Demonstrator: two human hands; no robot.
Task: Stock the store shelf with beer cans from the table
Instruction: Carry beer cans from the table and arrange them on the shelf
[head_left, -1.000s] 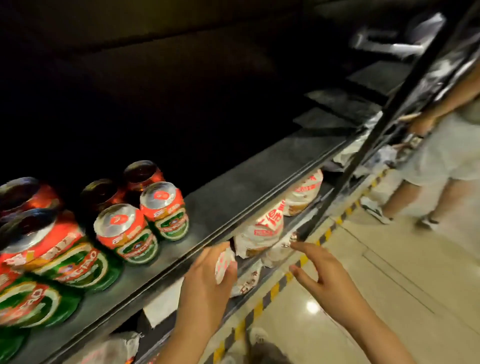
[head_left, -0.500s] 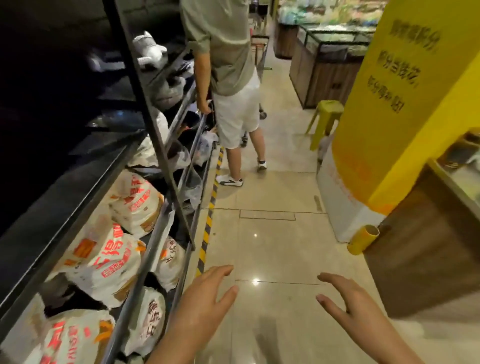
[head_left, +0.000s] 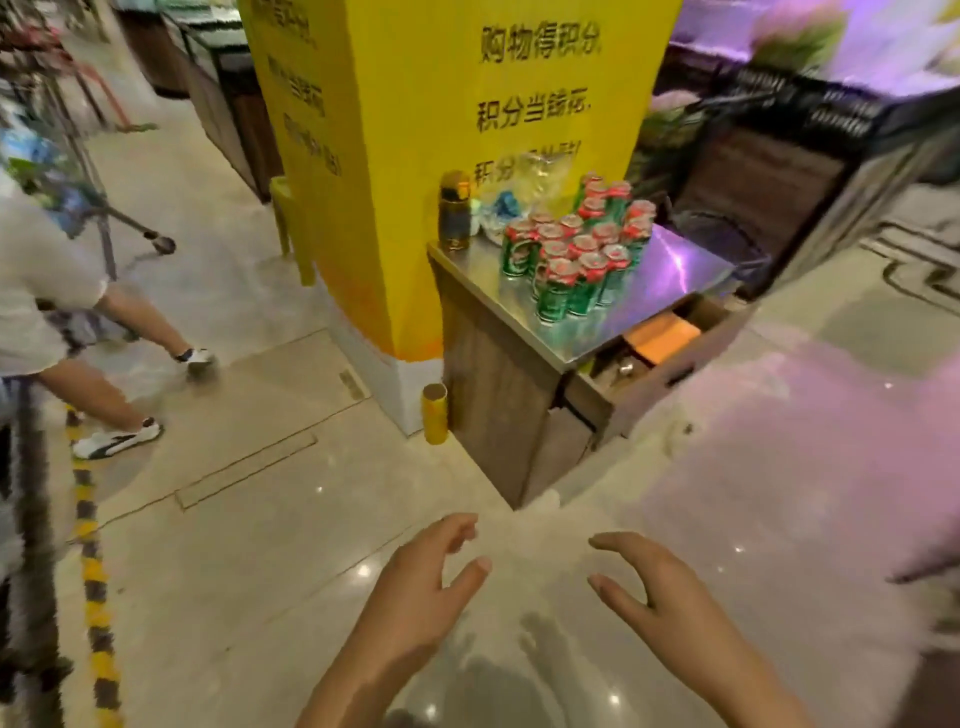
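While beer cans (head_left: 576, 254) crowd the table (head_left: 670, 275), both hands (head_left: 540, 587) hover open, empty.

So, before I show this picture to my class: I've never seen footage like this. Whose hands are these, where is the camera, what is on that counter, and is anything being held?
The camera sits on a person's head and looks forward and down, so the two bare hands at the bottom are the wearer's own: the left hand and the right hand. Both are open and hold nothing. Ahead, beside a yellow pillar, stands a table with a shiny metal top. On it is a cluster of upright green and red beer cans, and behind them a dark bottle and some clear plastic wrapping, too blurred to identify. At the left edge another person is walking.
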